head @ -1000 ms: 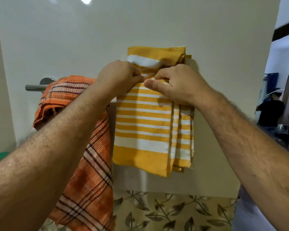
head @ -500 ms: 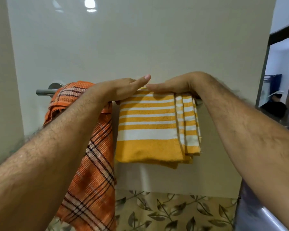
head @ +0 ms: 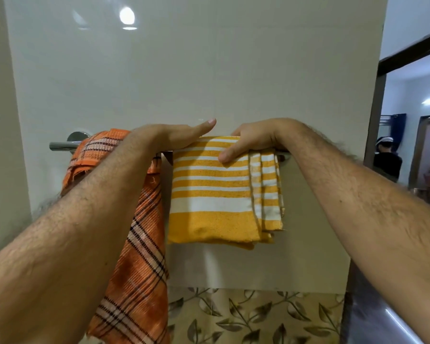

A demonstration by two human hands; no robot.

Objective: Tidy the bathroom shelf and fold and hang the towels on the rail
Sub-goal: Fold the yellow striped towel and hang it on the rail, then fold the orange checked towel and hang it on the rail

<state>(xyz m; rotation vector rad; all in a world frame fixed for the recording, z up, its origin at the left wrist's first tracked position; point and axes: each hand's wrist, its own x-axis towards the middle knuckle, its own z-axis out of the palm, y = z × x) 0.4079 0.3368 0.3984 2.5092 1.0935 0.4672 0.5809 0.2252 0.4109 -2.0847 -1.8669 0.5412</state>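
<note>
A folded yellow towel with white stripes (head: 214, 194) hangs over the chrome rail (head: 60, 146) on the pale tiled wall. My left hand (head: 174, 136) lies flat on the towel's top left edge, fingers straight and together. My right hand (head: 253, 140) grips the towel's top at the rail, thumb pressed on the front and fingers over the back. To the left an orange plaid towel (head: 137, 256) hangs loosely and unfolded from the same rail, partly hidden behind my left forearm.
The rail's right end (head: 284, 156) shows just beyond the yellow towel. Leaf-patterned tiles (head: 246, 316) run below the pale wall. At the right, an open doorway (head: 407, 135) shows another room with a person in dark clothes (head: 386, 158) standing there.
The yellow towel was held up against the wall and has come down, draped over the rail. My left hand has flattened on top; my right thumb now presses the front.
</note>
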